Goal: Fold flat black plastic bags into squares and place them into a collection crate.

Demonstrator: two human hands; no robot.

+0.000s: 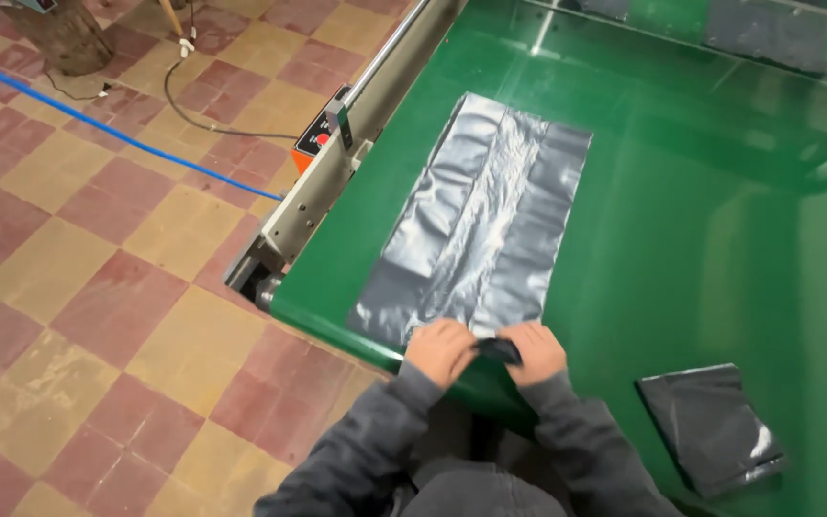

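Grey plastic sheeting is what both hands are on: a long, shiny bag (476,225) lies flat on the green surface (701,239), its near end at the surface's near edge, close to the near-left corner. The left hand (440,350) and the right hand (534,350) sit side by side on that near end, sleeves in dark grey. Between them a small dark fold or roll of the plastic is pinched; the fingers (519,337) of both hands are curled and clenched on it, left from one side, right from the other.

To the right, near the same near edge and well apart from the hands, rests a folded dark bag (712,426). Beyond the hands the long bag runs away toward the far edge, wrinkled along its middle. Along the surface's left edge runs a metal rail with an orange and black control box (325,132). On the far side lie more dark sheets (768,33), partly out of view.

Likely risks: the film looks slick and thin, so an uneven pull from one hand could skew the fold, and the wrinkled middle might bunch. So near the edge, a loosened grip could let the end slide off toward the tiled floor (78,239).
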